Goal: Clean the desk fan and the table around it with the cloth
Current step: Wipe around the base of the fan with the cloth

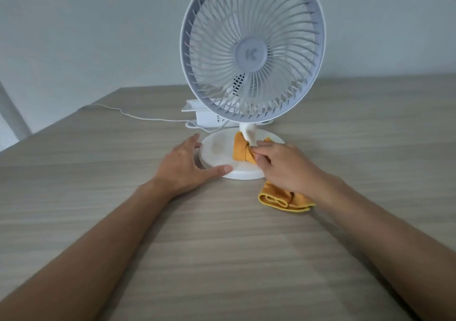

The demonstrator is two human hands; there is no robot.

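Note:
A white desk fan point(251, 49) with a round grille stands on the wooden table point(222, 246), on a short neck above a round white base point(217, 150). My right hand point(288, 168) is shut on an orange cloth point(240, 149), pressing part of it against the foot of the neck on the base. The cloth's other end trails off the base onto the table under my wrist. My left hand point(190, 165) rests open at the base's left rim, thumb on the front edge, fingers spread along the side.
Behind the fan sits a white box-shaped unit point(204, 116), with a white cable point(138, 117) running left across the table toward its far-left edge. A plain wall rises behind the table. A pale bar point(12, 113) leans at the far left.

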